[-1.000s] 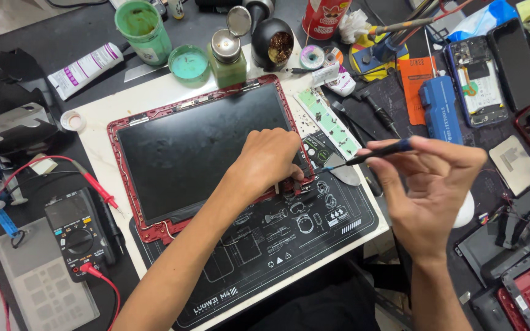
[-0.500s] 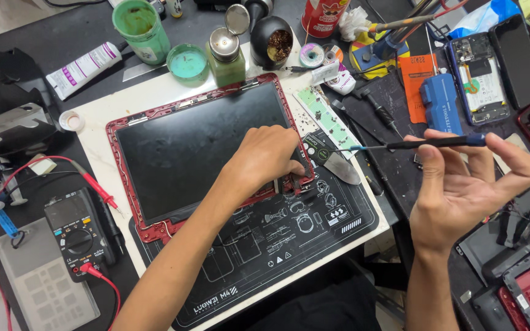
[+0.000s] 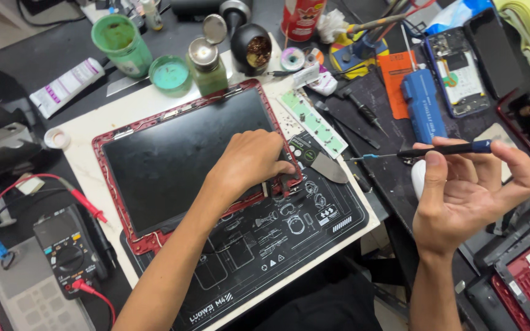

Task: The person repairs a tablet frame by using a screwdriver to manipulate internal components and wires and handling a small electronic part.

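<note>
fingers of left hand (image 3: 249,162) are curled down on the lower right corner of the red-framed tablet (image 3: 179,153), pressing the frame edge; can't tell if anything's pinched under them. right hand (image 3: 467,196) sits well off to the right, thumb & fingers closed round a thin blue-tipped screwdriver (image 3: 424,150), tip pointing left in the air. tablet lies on a black work mat (image 3: 277,245). risk imo: too much push at that corner could crack the screen or bend the frame; driver tip could scratch the glass if it slips. metal pry tool (image 3: 326,168) & green parts tray (image 3: 314,122) lie just beside the corner, crowding it. multimeter (image 3: 69,257) w/ red leads sits at left.
</note>
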